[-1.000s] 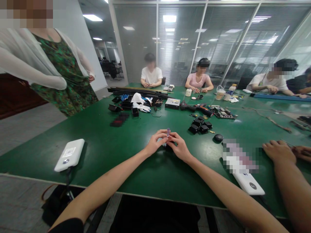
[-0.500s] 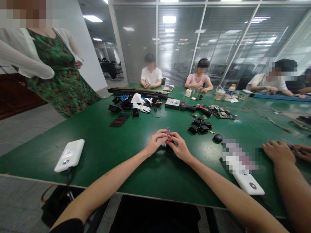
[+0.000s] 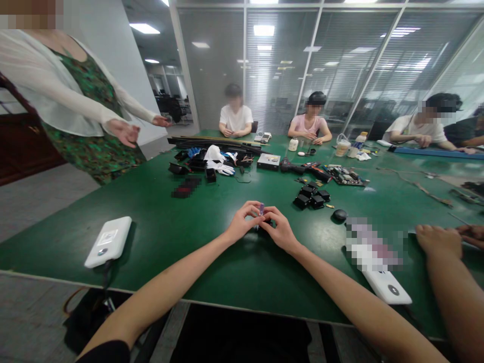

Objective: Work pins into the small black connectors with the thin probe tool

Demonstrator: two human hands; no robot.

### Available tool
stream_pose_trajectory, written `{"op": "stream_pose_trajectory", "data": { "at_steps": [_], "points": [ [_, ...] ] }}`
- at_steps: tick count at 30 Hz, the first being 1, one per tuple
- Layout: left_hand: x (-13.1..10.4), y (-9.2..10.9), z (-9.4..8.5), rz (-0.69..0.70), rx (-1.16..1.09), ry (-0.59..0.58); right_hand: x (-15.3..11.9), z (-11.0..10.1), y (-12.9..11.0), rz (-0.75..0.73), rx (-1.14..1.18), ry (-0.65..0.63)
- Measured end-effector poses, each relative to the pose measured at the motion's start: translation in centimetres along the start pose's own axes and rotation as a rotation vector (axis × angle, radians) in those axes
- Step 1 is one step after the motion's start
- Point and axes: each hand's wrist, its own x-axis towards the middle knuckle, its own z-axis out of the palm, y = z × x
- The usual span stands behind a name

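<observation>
Over the green table, my left hand (image 3: 242, 222) and my right hand (image 3: 279, 229) meet with their fingertips bent together. Between them stands a small purple translucent piece (image 3: 261, 207), upright and pinched by the left fingers. Below the fingers, a small dark part (image 3: 267, 222) shows under the right fingers, mostly hidden. Its kind is too small to make out. Just past my right hand sits a cluster of black boxes (image 3: 310, 195).
White power banks lie at left (image 3: 109, 242) and right, near a round black object (image 3: 339, 216). Farther back are white gloves (image 3: 219, 164), a metal box (image 3: 268, 161), a power drill (image 3: 302, 167) and a circuit board (image 3: 346, 175). A co-worker's hand (image 3: 438, 242) works at right.
The purple piece has sunk slightly lower between my fingers, and my left thumb has shifted right. The standing person at left has stretched both hands forward.
</observation>
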Motion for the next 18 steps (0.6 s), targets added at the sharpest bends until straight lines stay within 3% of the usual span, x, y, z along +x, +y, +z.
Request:
{"op": "stream_pose_trajectory", "data": {
  "at_steps": [6,18],
  "points": [
    [0.04,0.04,-0.41,-0.009,0.014,-0.073,-0.01,0.08,-0.05,-0.014,0.028,-0.029],
    [0.07,0.22,-0.47,0.01,0.064,0.005,-0.04,-0.19,-0.28,-0.004,0.006,-0.005]
  ]
}}
